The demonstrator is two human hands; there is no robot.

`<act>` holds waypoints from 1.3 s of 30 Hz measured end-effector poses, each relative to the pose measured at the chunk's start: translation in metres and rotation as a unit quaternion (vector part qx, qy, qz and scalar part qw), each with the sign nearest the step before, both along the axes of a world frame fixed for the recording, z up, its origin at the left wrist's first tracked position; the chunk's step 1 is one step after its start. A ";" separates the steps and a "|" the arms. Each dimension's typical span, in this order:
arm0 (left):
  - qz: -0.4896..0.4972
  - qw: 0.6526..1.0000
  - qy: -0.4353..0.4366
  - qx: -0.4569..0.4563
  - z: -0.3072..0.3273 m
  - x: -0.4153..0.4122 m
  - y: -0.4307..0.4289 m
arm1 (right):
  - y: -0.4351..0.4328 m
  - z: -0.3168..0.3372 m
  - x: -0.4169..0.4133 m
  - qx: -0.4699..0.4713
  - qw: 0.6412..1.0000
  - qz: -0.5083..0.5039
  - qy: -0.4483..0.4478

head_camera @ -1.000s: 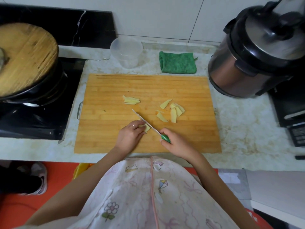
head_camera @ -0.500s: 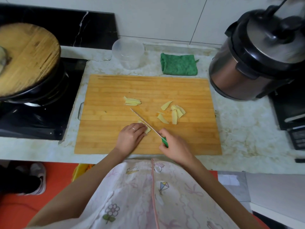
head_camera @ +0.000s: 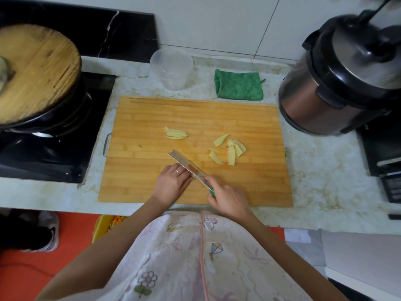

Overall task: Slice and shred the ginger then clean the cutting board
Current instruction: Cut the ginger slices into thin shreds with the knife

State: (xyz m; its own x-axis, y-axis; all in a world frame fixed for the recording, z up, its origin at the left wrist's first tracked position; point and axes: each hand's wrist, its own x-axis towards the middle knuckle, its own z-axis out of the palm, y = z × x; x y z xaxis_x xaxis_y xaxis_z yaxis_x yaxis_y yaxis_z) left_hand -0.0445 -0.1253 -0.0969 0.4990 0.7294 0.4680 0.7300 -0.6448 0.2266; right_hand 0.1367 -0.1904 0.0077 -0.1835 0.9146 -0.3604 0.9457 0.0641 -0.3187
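The right hand (head_camera: 227, 200) wraps the green handle of a knife (head_camera: 186, 165) with a flat steel blade. The left hand (head_camera: 171, 183) rests beside it, fingers bent, tips at the blade; anything beneath is hidden. Pale ginger slices (head_camera: 231, 151) and thin ginger shreds (head_camera: 176, 134) lie apart on the striped bamboo cutting board (head_camera: 195, 114), on a mottled worktop (head_camera: 314, 170).

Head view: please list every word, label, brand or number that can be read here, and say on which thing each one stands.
No text can be read in this view.
control panel at the right edge: faint marks, too blurred to read.
apron: only drawings, among them a kite and a flower; no words.
cooker: no label shows.
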 end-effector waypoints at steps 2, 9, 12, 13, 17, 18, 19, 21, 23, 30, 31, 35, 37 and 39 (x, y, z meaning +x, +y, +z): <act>-0.001 1.000 -0.004 0.002 0.000 0.000 0.000 | -0.003 0.001 -0.001 0.004 1.000 -0.004 -0.004; -0.031 0.999 -0.026 -0.012 0.002 -0.001 0.008 | -0.007 0.006 0.004 -0.009 0.998 -0.065 0.024; -0.025 0.999 -0.024 -0.007 0.005 0.001 0.007 | -0.008 0.008 0.005 -0.008 0.997 -0.073 0.026; -0.019 1.000 -0.019 -0.002 0.006 0.003 0.008 | -0.008 0.008 0.005 -0.011 0.997 -0.070 0.026; 0.001 1.000 0.007 0.015 0.003 0.005 0.009 | -0.009 0.008 0.004 -0.013 0.999 -0.044 0.012; 0.001 1.000 0.006 0.021 0.002 0.003 0.009 | -0.010 0.008 0.004 -0.011 0.999 -0.041 0.007; -0.001 1.000 0.003 0.027 0.001 0.003 0.009 | -0.010 0.008 0.004 -0.009 0.999 -0.039 0.004; -0.004 0.999 -0.006 0.036 0.001 0.003 0.008 | -0.010 0.009 0.004 -0.010 0.999 -0.036 0.000; -0.004 0.999 -0.010 0.035 0.003 0.004 0.008 | -0.011 0.010 0.003 -0.012 0.999 -0.035 -0.008; -0.003 0.999 0.002 0.041 0.002 0.004 0.008 | -0.009 0.012 0.003 -0.011 1.000 -0.027 -0.006; -0.005 0.999 0.007 0.037 0.001 0.005 0.008 | -0.009 0.012 0.003 -0.007 1.000 -0.029 -0.005; -0.013 1.000 -0.014 0.005 0.001 0.004 0.012 | -0.008 0.014 0.006 0.008 0.999 -0.048 -0.009; -0.019 1.000 -0.018 0.007 0.003 0.003 0.013 | -0.007 0.013 0.007 0.004 0.998 -0.059 -0.001; -0.016 1.000 -0.011 0.024 0.005 0.001 0.013 | -0.006 0.013 0.008 0.000 0.998 -0.058 0.003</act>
